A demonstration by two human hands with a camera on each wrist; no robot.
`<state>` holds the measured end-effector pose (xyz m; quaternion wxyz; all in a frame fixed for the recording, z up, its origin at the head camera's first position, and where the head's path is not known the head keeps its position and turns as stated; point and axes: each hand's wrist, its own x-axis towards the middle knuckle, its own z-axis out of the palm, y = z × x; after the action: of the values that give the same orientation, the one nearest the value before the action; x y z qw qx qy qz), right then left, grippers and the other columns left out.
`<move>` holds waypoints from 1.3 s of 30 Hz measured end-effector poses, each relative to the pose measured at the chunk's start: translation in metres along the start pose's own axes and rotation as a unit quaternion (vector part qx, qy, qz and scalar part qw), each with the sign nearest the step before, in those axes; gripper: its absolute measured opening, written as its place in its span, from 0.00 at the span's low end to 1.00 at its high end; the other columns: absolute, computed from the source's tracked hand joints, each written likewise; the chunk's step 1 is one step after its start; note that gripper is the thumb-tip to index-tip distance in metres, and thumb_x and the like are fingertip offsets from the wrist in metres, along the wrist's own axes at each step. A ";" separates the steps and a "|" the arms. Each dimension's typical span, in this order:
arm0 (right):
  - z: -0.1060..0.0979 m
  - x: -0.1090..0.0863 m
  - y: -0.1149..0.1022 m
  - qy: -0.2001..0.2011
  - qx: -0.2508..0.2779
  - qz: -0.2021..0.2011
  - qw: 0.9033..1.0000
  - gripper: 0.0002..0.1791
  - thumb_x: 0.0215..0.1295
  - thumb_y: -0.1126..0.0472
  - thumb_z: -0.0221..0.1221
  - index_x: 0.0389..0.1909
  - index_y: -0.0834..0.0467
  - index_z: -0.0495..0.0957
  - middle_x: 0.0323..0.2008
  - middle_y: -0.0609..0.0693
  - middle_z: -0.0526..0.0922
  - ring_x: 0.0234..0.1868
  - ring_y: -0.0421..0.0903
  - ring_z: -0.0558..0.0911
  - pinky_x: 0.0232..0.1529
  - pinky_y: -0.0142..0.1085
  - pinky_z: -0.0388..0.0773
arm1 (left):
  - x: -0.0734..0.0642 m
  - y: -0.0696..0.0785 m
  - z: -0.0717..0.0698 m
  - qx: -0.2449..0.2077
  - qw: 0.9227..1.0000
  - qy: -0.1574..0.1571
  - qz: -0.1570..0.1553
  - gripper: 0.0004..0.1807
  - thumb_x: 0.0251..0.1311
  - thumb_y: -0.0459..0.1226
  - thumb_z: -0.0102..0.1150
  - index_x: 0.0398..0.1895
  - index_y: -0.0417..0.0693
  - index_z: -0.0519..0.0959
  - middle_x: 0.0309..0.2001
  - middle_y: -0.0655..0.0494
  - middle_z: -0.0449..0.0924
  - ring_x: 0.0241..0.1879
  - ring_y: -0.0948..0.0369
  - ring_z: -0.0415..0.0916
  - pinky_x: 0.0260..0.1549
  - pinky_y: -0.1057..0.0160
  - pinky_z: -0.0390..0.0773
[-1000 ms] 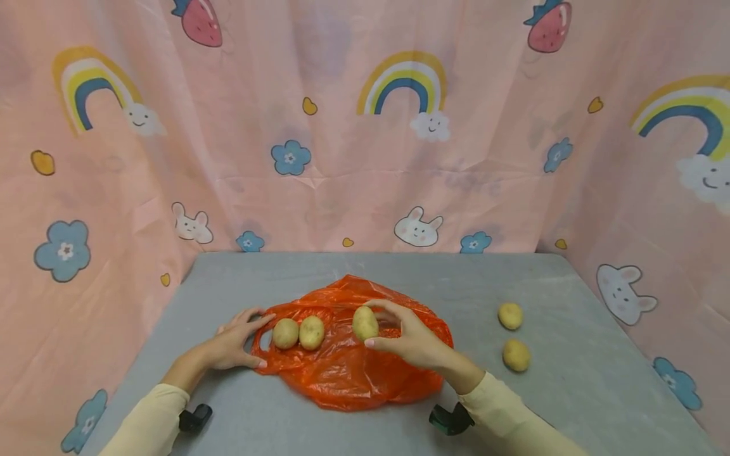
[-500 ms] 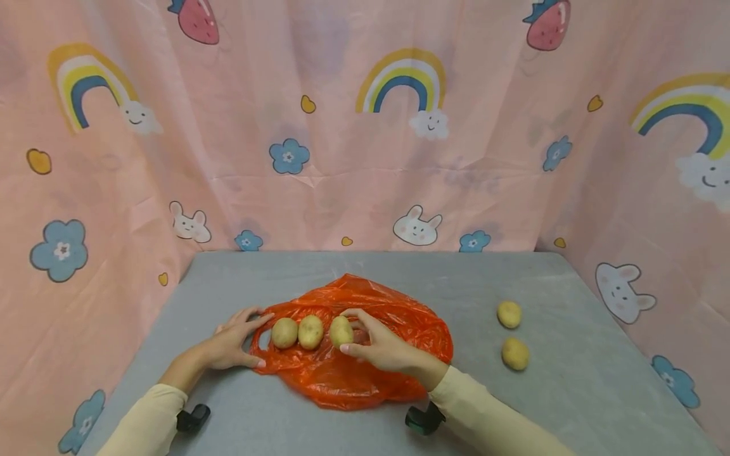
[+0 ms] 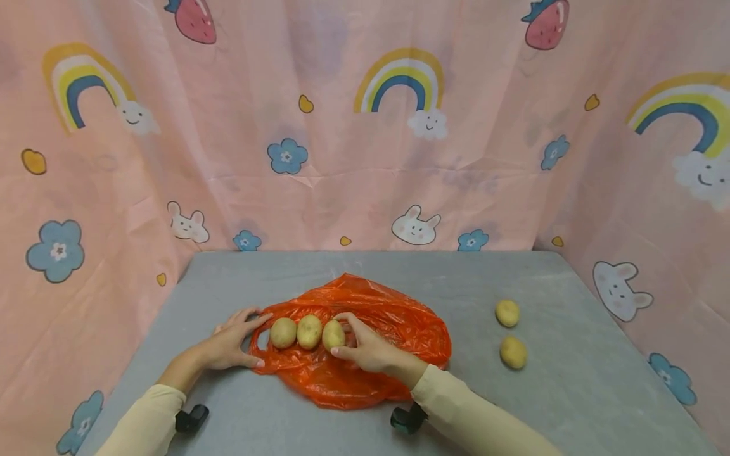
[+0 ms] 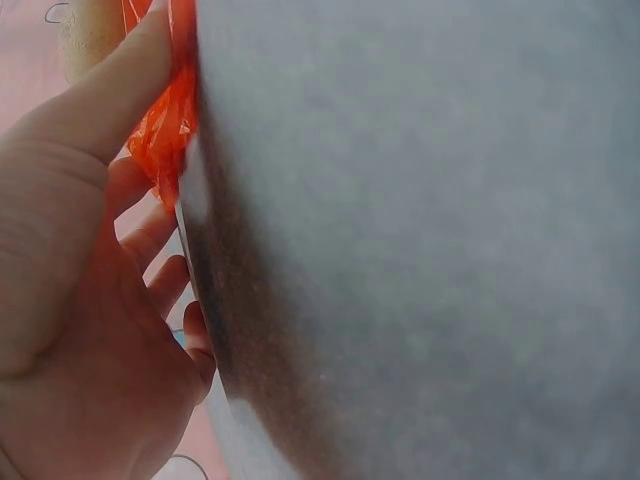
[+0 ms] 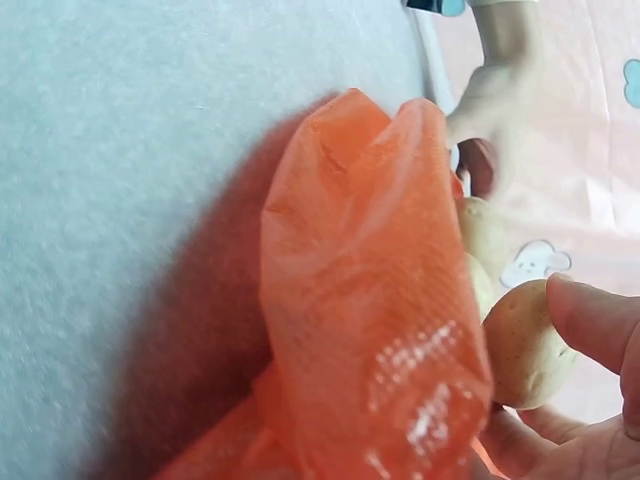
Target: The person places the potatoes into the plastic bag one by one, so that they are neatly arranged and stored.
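Observation:
A crumpled orange-red plastic bag (image 3: 356,383) lies spread on the table. Two potatoes, a browner one (image 3: 282,333) and a yellower one (image 3: 310,332), sit side by side on its left part. My right hand (image 3: 365,347) grips a third potato (image 3: 333,335) between thumb and fingers, right beside the yellower one. In the right wrist view this potato (image 5: 528,345) shows by the thumb, with a raised fold of the bag (image 5: 370,270) in front. My left hand (image 3: 232,344) is spread at the bag's left end, thumb and fingertips touching its handle edges.
Two more potatoes, one farther back (image 3: 507,313) and one nearer (image 3: 514,352), lie on the grey table (image 3: 570,392) to the right. A pink patterned curtain (image 3: 342,190) hangs behind the table and along both sides.
My right hand has carried its potato leftward across the bag and down beside the other two. The left hand has stayed at the bag's handle end.

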<state>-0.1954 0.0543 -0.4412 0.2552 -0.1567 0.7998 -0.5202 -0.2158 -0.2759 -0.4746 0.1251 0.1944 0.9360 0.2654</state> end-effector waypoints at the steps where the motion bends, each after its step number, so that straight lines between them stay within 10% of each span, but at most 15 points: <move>1: 0.001 0.001 0.000 0.000 0.002 0.003 1.000 0.27 0.73 0.60 0.59 0.68 0.52 0.62 0.71 0.63 0.67 0.43 0.48 0.78 0.37 0.41 0.81 | 0.000 0.000 0.000 0.000 1.000 0.000 0.000 0.53 0.49 0.52 0.77 0.78 0.49 0.61 0.77 0.37 0.52 0.75 0.33 0.48 0.59 0.20 0.49; 24: 0.005 0.026 0.001 0.053 -0.061 0.040 0.996 0.27 0.67 0.64 0.65 0.63 0.54 0.66 0.65 0.63 0.73 0.19 0.45 0.73 0.19 0.32 0.74 | 0.000 -0.001 0.001 0.004 1.000 -0.002 0.005 0.53 0.50 0.53 0.76 0.78 0.49 0.61 0.76 0.37 0.52 0.75 0.33 0.48 0.58 0.21 0.52; 39: 0.006 0.031 -0.003 0.057 -0.076 0.046 0.994 0.27 0.64 0.65 0.67 0.60 0.55 0.66 0.59 0.62 0.75 0.24 0.46 0.75 0.20 0.34 0.73 | 0.000 -0.001 0.000 0.017 1.000 0.000 0.005 0.53 0.49 0.54 0.76 0.78 0.50 0.62 0.76 0.38 0.54 0.74 0.34 0.50 0.57 0.22 0.54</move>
<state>-0.2177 0.0328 -0.4477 0.2203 -0.1093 0.8567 -0.4534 -0.2161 -0.2766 -0.4754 0.1205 0.2016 0.9394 0.2497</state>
